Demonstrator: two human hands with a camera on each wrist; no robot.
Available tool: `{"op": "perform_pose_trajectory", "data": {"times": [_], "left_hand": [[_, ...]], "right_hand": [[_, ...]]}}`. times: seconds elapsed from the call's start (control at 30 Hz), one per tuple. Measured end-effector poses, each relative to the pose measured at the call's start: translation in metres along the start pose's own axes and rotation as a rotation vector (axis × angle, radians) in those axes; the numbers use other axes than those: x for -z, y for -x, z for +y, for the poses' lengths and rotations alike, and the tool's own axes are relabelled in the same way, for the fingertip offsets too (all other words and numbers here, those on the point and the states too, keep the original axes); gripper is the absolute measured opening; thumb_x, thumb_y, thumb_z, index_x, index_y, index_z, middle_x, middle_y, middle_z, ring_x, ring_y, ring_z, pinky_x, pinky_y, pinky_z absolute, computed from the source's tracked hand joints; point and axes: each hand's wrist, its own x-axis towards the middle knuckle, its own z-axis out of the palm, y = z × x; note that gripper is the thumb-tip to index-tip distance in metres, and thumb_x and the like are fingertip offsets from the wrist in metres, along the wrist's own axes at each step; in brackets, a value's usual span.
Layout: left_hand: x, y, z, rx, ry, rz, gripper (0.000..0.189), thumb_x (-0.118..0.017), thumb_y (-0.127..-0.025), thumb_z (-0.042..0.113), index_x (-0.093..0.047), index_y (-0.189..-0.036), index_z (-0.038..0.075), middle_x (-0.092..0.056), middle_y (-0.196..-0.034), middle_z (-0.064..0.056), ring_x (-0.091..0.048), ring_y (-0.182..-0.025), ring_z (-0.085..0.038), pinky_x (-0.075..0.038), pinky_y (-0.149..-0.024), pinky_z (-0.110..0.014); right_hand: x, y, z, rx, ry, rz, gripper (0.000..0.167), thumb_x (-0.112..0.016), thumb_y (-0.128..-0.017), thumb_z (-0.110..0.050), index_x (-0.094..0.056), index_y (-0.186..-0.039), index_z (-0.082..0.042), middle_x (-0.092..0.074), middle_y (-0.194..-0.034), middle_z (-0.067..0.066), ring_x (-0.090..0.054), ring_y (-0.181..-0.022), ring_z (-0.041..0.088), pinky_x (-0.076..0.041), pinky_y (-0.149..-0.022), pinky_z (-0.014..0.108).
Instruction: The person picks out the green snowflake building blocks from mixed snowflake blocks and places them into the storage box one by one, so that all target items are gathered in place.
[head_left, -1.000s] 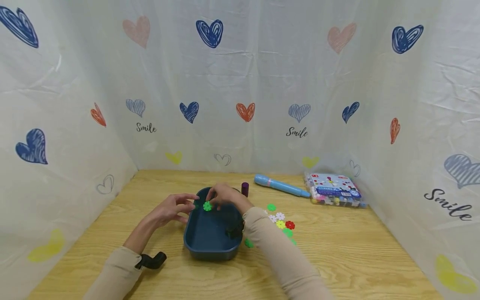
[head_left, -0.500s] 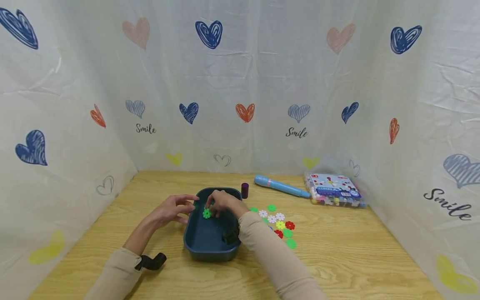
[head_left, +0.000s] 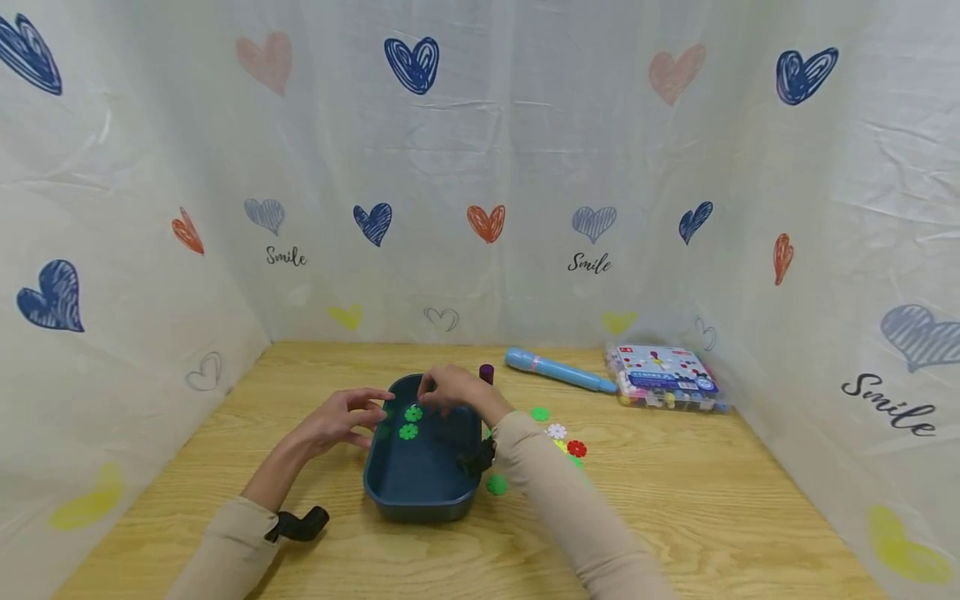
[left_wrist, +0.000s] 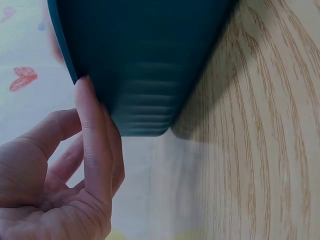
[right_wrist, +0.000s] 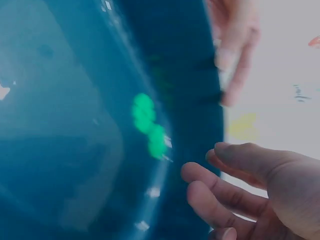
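In the head view, a dark blue-green tray (head_left: 423, 503) stands on the wooden table. Two bright green flower-shaped discs (head_left: 408, 432) lie close together inside it, near its left wall; the right wrist view shows the green discs (right_wrist: 144, 114) blurred. My left hand (head_left: 343, 423) is at the tray's left side, its relaxed fingers touching the rim (left_wrist: 74, 75). Over the far end of the tray is my right hand (head_left: 453, 387). Its fingers are loosely bent with nothing between them, just beyond the discs, as the right wrist view also shows.
Right of the tray lie loose flower discs, among them a red one (head_left: 577, 448), a white one (head_left: 557, 431) and a green one (head_left: 497, 484). Behind are a purple cylinder (head_left: 487, 373), a light blue microphone-shaped stick (head_left: 562, 372) and a clear box of beads (head_left: 667, 379).
My right hand moved down toward the near side with a green disc, then back up and away, leaving two discs visible in the tray. The left hand stayed at the rim.
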Motion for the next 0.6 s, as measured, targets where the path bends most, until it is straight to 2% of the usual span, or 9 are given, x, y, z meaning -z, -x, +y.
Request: {"op": "perform_pose_trajectory", "data": {"times": [0.27, 0.5, 0.6], "left_hand": [[0.002, 0.006, -0.001, 0.008, -0.001, 0.002, 0.052, -0.062, -0.097, 0.023, -0.047, -0.142, 0.003, -0.055, -0.122, -0.023, -0.061, -0.095, -0.024, -0.062, -0.07, -0.035], [0.001, 0.004, -0.001, -0.003, 0.017, -0.011, 0.055, -0.063, -0.097, 0.025, -0.045, -0.143, 0.003, -0.055, -0.118, -0.02, -0.059, -0.094, -0.023, -0.062, -0.069, -0.034], [0.001, 0.002, -0.001, -0.012, 0.021, -0.022, 0.054, -0.062, -0.097, 0.024, -0.045, -0.144, 0.002, -0.055, -0.115, -0.018, -0.058, -0.093, -0.022, -0.061, -0.067, -0.033]], "right_hand": [[0.03, 0.028, 0.011, 0.059, 0.038, 0.057, 0.018, -0.059, -0.099, -0.023, -0.068, -0.111, -0.012, -0.074, -0.092, 0.009, -0.071, -0.069, 0.021, -0.053, -0.058, 0.022], [0.043, 0.069, 0.035, 0.059, 0.011, 0.085, 0.017, -0.059, -0.099, -0.021, -0.068, -0.109, -0.01, -0.072, -0.098, 0.01, -0.069, -0.069, 0.023, -0.054, -0.061, 0.025], [0.044, 0.087, 0.05, 0.052, 0.044, 0.098, 0.018, -0.06, -0.099, -0.022, -0.069, -0.11, -0.01, -0.073, -0.098, 0.008, -0.067, -0.064, 0.017, -0.055, -0.062, 0.025]]}}
